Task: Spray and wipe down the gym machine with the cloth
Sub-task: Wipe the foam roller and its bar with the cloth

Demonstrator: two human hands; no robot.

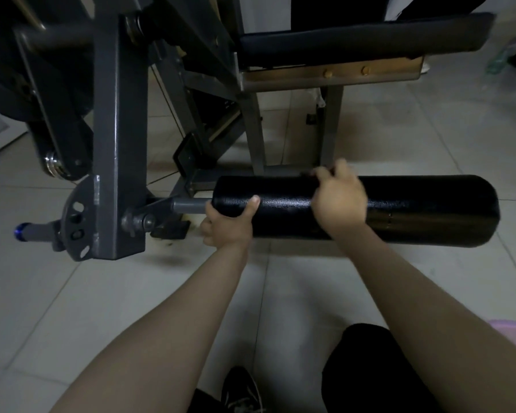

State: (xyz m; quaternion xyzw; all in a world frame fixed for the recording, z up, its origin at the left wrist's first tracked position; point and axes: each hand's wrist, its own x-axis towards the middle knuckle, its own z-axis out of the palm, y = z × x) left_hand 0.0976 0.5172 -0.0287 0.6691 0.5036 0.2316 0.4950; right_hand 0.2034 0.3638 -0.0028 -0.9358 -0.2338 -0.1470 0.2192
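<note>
Black textured vinyl covers the roller pad (pixel 414 210) of the gym machine, which lies level across the middle of the view, low above the pale tiled floor (pixel 102 293). A few tiny pale marks sit on the pad's right part, too small to read.

The left hand (pixel 227 225) grips the pad's left end, thumb laid over the top and fingers wrapped underneath, just beside the grey steel bar (pixel 189 205) that carries the pad. The right hand (pixel 338 201) lies over the top of the pad near its middle, knuckles bent and fingers curled down the far side. A dark scrap shows at its fingertips, and I cannot tell whether that is the cloth or whether anything lies beneath the palm.

The bar runs left into a grey square upright post (pixel 119 144). On the post's left side sits a curved adjustment plate (pixel 78 216) with slotted holes, and a pin with a shiny blue cap (pixel 23 232) sticks out beyond it. Behind the roller stands the black seat pad (pixel 355 40) on a metal base fixed with two brass-coloured bolts (pixel 328 73).

On the floor at the far right stands a greenish bottle (pixel 501 56), too blurred for any label to be made out. A black shoe (pixel 242 389) and a black-clad knee (pixel 364 368) show at the bottom edge.
</note>
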